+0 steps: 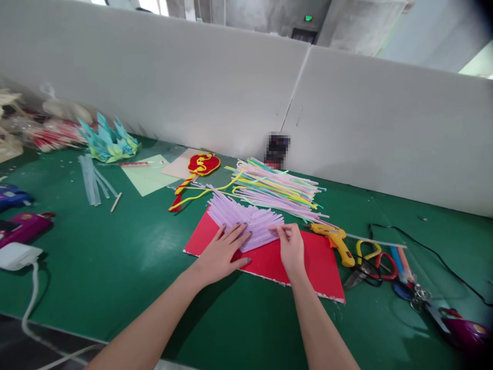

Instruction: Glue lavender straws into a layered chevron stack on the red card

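Observation:
Lilac pipe cleaners (pixel 262 221) lie side by side in two slanting groups that meet in a V on a red board (pixel 319 262). My left hand (pixel 223 252) rests flat across their lower left part, fingers stretched out and thumb on the board. At the right end of the rows, my right hand (pixel 290 246) pinches with thumb and forefinger at the tip of a lilac pipe cleaner; its other fingers are curled. Just behind the board is a loose pile of pink, yellow, mint and lilac pipe cleaners (pixel 277 185).
A yellow glue gun (pixel 335 239) lies over the board's right corner, near scissors (pixel 375 262) and a black cable (pixel 435 252). Further left are a red and yellow fan-shaped ornament (pixel 204 164), pale green paper (pixel 144 174), glue sticks (pixel 90 180) and folded turquoise paper (pixel 108 139). A grey partition (pixel 154 77) stands behind.

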The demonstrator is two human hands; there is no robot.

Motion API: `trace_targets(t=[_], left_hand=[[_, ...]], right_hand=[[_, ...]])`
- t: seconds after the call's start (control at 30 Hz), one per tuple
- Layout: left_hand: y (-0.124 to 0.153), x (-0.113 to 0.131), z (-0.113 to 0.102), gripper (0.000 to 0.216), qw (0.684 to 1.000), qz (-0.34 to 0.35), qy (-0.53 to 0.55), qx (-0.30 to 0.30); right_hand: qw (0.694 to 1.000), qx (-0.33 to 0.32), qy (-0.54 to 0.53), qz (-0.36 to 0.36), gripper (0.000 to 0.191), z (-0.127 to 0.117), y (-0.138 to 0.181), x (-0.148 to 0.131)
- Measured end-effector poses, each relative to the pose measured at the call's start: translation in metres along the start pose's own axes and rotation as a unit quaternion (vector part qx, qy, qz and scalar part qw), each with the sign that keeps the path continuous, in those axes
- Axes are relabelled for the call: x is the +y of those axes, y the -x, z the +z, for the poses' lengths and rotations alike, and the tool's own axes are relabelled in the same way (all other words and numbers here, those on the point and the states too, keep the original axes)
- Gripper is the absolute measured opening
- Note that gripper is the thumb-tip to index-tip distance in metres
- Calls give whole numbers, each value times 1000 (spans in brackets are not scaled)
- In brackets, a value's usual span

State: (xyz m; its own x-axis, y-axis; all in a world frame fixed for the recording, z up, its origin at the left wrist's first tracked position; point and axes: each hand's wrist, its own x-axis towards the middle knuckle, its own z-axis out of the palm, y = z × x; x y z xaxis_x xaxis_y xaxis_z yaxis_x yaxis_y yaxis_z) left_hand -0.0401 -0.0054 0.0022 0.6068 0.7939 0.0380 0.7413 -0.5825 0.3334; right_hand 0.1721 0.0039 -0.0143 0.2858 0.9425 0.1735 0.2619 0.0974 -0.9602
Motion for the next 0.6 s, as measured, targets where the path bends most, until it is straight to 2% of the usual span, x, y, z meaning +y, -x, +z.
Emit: trace_targets(t=[0.17, 0.27, 0.4, 0.6], left_hand=[[0, 2, -3, 62, 1000, -7, -2, -8], [0, 3, -3, 61, 1000, -5, -3, -7], [0, 2, -2, 61, 1000, -3, -9, -10], [0, 2, 1, 61, 1000, 2, -15, 3]], right_hand=[[994, -20, 108, -16, 23, -4, 1, 1], [983, 14, 178, -44, 25, -12, -1, -3], [978, 76, 179, -74, 24, -21, -3, -6], [990, 62, 119, -50, 24, -22, -5, 1]])
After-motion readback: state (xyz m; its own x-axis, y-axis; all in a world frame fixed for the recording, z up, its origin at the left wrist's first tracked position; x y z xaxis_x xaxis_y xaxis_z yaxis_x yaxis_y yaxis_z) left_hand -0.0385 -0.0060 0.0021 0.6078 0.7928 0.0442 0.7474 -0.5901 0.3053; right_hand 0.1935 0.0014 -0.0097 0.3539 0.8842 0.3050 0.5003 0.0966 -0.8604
